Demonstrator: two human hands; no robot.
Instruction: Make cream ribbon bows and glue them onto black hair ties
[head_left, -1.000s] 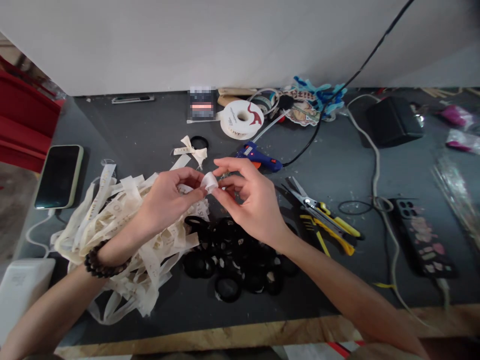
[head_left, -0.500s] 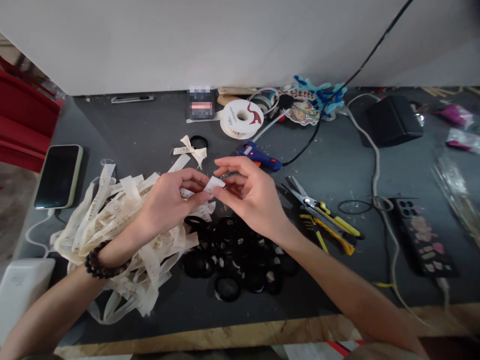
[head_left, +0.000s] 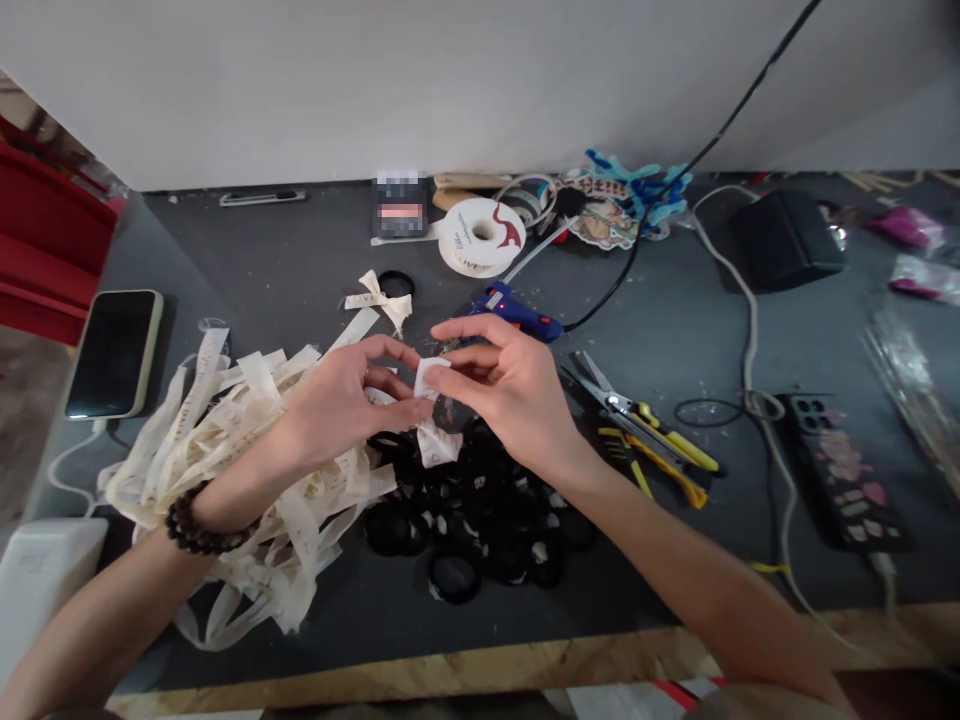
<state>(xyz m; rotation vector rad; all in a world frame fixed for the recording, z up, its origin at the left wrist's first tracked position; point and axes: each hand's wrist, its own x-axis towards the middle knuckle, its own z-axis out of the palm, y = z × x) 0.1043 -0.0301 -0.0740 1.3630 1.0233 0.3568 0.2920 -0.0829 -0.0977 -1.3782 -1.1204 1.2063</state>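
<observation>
Two bare hands meet near the middle of a dark grey table (head_left: 300, 255), seen from above. Both forearms come in from the near corners, angled inward, wrists raised over the surface. The left hand (head_left: 341, 405) has its fingers bent and pinches a short white ribbon (head_left: 430, 376) between thumb and fingertips; a beaded bracelet (head_left: 214, 520) circles that wrist. The right hand (head_left: 510, 390) grips the same ribbon from the right, thumb pressed on its top, index finger stretched out above and apart from it. The ribbon stands folded between the two hands, its printed tail hanging on the near side above a heap of black rings (head_left: 454, 577).

A tangled pile of cream ribbon strips (head_left: 247, 400) lies under and beside the left forearm. Just beyond the right fingertips sits a blue glue gun (head_left: 521, 315), and scissors (head_left: 652, 440) with yellow handles lie to the right of the right hand, limiting room there. A pale wall (head_left: 450, 90) bounds the far edge; a wooden strip (head_left: 420, 668) marks the near edge. Grey tabletop shows between the black rings and that strip.
</observation>
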